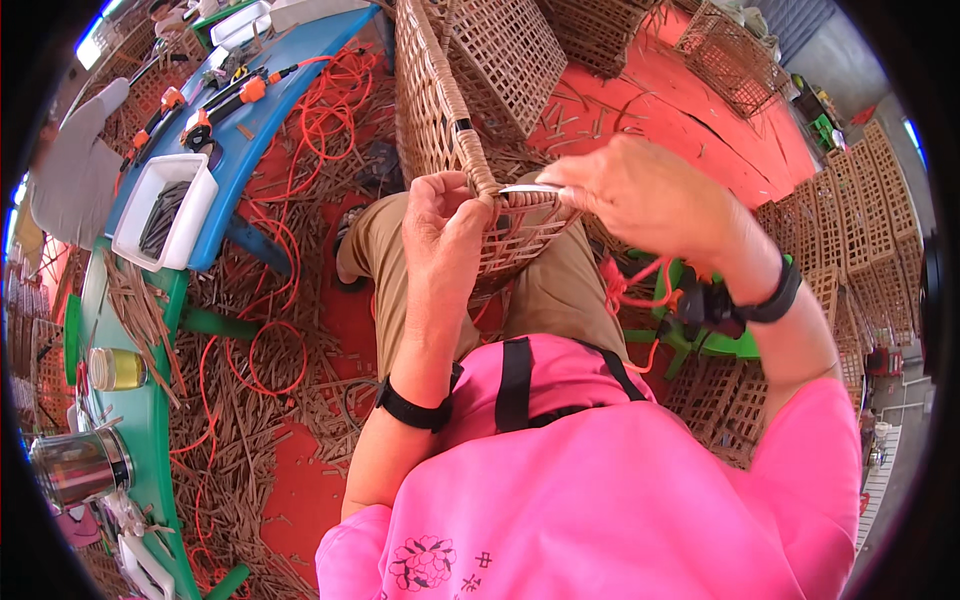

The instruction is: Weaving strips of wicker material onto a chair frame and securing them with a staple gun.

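A woven wicker basket [435, 120] with open lattice sides rests tilted between my knees, its wrapped rim running toward me. My left hand [443, 228] is closed on that rim at the near corner, thumb and fingers pinching the wound cane. From the right, my right hand [640, 195] grips a thin, pale, blade-like tool [530, 188] between thumb and fingers. Its narrow tip lies against the wrapped rim, just beside my left fingertips. The tool's handle, if any, is hidden inside my right hand.
At the left, a blue table [300, 60] holds corded orange-and-black power tools [240, 105] and a white bin [165, 212] of dark strips. A green table [165, 430] bears a jar and metal pot. Orange cords [290, 250] cross cane scraps on the floor. Baskets [850, 210] stack at right.
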Demonstrator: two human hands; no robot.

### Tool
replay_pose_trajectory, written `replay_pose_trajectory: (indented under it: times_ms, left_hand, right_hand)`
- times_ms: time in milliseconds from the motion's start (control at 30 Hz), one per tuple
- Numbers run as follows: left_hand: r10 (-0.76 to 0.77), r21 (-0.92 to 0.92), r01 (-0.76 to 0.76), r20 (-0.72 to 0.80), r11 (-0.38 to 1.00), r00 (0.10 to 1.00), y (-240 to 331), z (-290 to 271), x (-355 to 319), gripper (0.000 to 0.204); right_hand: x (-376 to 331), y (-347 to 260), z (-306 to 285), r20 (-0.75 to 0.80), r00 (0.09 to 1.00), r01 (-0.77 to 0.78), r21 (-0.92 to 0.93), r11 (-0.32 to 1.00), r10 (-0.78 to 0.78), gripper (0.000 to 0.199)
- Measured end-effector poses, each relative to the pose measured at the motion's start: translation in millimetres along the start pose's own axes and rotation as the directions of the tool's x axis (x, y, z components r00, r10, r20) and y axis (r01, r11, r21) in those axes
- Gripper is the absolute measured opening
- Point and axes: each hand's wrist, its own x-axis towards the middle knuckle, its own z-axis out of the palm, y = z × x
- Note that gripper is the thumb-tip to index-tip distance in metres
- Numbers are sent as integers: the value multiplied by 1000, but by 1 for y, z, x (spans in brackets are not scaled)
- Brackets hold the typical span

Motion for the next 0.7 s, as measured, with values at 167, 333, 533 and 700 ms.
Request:
replay_pose_trajectory:
  times_ms: [167,333,533,700]
  left_hand:
    - [1,-47,-1,7,999,1000,0,0,-2,28]
    - [20,14,-20,9,1000,1000,3,-1,-2,29]
    - [30,-30,-29,23,999,999,2,-5,-2,28]
    - [42,-31,-41,47,999,998,-3,-7,-2,27]
  right_hand:
    - [50,16,-37,445,892,82,19,996,-81,26]
    - [90,10,-58,692,688,-286,-21,958,220,27]
    - [73,5,-50,639,748,-330,123,936,180,25]
    - [62,8,-23,514,852,174,-106,979,-96,25]
